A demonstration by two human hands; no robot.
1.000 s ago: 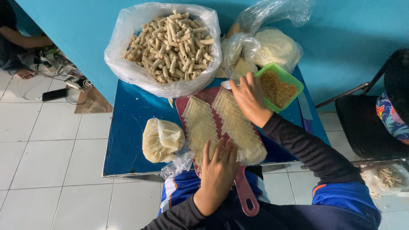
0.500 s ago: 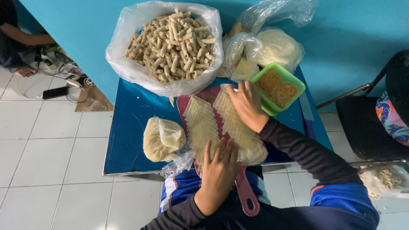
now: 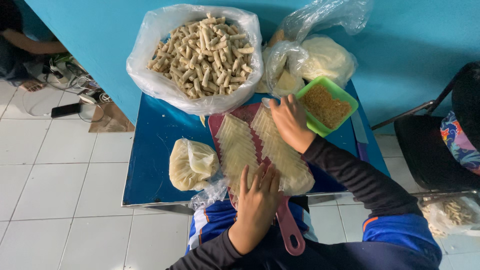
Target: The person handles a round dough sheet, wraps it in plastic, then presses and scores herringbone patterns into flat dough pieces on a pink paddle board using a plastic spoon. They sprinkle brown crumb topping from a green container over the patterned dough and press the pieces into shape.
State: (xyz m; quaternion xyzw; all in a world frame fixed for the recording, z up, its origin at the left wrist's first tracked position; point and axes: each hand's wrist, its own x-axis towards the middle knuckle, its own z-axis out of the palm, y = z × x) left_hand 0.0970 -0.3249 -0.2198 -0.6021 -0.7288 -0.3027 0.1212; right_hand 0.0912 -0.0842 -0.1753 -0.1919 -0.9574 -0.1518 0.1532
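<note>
A pink cutting board lies on the blue table with two overlapping rows of pale square wrappers on it. My left hand rests flat on the near end of the wrappers, fingers apart. My right hand sits at the far end of the right row, fingers curled around a small pale spoon. Beside that hand stands a green tub of brown crumbly filling.
A big plastic bag of rolled sticks fills the table's far left. Bags of pale dough sheets lie behind the tub, and a smaller bag to the left of the board. A black chair stands on the right. Another person's arm shows at far left.
My right hand has moved from the green tub's rim down and left onto the far end of the right wrapper row. My left hand has stayed put.
</note>
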